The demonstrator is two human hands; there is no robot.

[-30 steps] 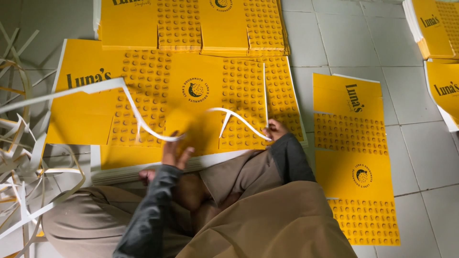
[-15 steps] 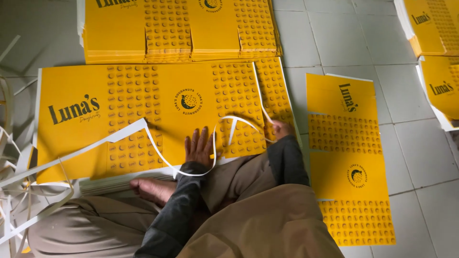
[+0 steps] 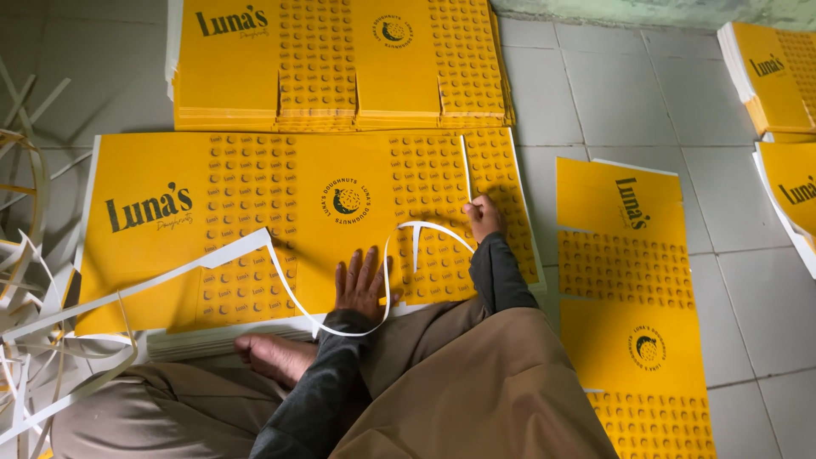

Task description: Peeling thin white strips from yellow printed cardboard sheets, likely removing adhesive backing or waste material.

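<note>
Left hand (image 3: 361, 285): laid flat, fingers spread, palm down on the top yellow printed sheet (image 3: 255, 221); nothing is gripped.

Right hand (image 3: 483, 217): closed, fingertips pinched on the white trim strip (image 3: 280, 280) near the sheet's right part; the pinch itself is hidden under the knuckles, so it cannot be told how much of the strip is held.

White trim strip: partly peeled from the sheet, looped from the right hand past the left wrist and run leftward along the sheet's lower part; its far end is lost among the scrap.

Yellow printed sheet: topmost of a low stack on the tiled floor (image 3: 637, 102), directly before the seated person; near edge covered by knees and a bare foot (image 3: 276, 357).

Second stack of yellow sheets (image 3: 340, 59): beyond the first, top cut off by the frame.

Single sheet (image 3: 633, 306): to the right, lower end cut off.

Further stacks (image 3: 769, 76): far right, only partly seen.

Pile of white offcut strips (image 3: 25, 255): left edge, tangled, extent unclear
</note>
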